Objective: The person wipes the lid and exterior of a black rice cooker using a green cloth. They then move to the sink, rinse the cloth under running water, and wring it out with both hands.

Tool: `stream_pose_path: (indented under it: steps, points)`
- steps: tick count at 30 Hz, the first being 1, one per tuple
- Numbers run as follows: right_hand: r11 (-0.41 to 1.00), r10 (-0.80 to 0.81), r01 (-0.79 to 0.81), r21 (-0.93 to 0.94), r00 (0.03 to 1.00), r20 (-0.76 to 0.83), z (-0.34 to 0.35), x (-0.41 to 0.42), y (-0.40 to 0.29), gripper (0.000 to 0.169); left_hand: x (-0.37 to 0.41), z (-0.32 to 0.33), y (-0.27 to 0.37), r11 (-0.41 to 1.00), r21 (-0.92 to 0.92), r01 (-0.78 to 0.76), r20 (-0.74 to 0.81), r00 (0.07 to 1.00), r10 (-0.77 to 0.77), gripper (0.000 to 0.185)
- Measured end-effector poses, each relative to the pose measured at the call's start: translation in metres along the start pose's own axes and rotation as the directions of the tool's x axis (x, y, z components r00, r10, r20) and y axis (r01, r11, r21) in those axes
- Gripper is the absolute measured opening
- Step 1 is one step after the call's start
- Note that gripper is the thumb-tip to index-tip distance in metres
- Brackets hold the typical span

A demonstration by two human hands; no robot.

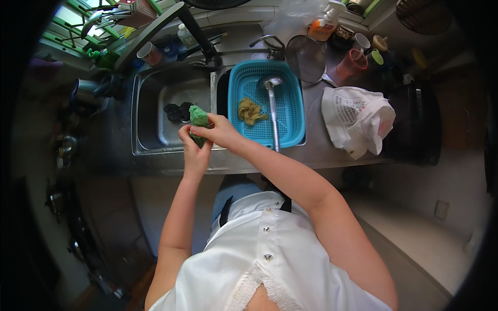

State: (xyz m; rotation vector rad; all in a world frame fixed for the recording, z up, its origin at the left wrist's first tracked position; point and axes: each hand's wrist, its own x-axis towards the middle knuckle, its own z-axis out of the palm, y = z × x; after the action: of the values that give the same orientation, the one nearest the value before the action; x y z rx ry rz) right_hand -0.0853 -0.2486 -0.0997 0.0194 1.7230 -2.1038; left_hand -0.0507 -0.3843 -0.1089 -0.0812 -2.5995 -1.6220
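Both my hands grip a bunched green cloth [199,116] above the front right part of the steel sink basin [149,112]. My left hand [193,149] holds its lower end, and my right hand [220,131] closes around its middle from the right. Dark drain pieces [173,112] lie on the basin floor just behind the cloth. Right of my hands, a blue plastic basket [290,128] sits over the second basin. In it lies a crumpled yellowish cloth [250,111], and a metal ladle [272,105] leans with its handle over the front rim.
A dark faucet [212,58] rises behind the basin. A round mesh strainer [306,58] stands behind the basket's right corner. On the right counter are a white plastic bag [356,116] bearing writing, a red cup [352,64] and an orange spray bottle [323,27]. A paper cup [148,53] stands back left.
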Motion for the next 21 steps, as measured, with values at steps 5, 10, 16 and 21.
stream_pose_path:
  steps: [5,10,16,21]
  points:
    - [0.939,0.025,-0.083,0.335,0.985,0.174,-0.061,-0.044,-0.028,0.044,-0.006,0.007,0.061,0.767,-0.533,0.357,0.293,0.929,-0.228,0.025]
    - [0.982,-0.118,0.105,0.156,0.99,0.075,-0.084,-0.072,-0.055,0.044,0.005,0.028,0.074,0.737,-0.637,0.225,0.004,0.957,-0.289,0.022]
    - [0.936,0.038,-0.025,0.35,0.999,-0.031,-0.113,-0.082,-0.074,0.055,0.032,0.033,0.119,0.615,-0.775,0.145,-0.012,0.97,-0.244,0.017]
    - [0.975,-0.143,0.154,0.159,0.987,-0.076,-0.094,-0.067,-0.089,0.074,0.046,0.044,0.112,0.762,-0.647,-0.009,-0.024,1.0,-0.009,0.006]
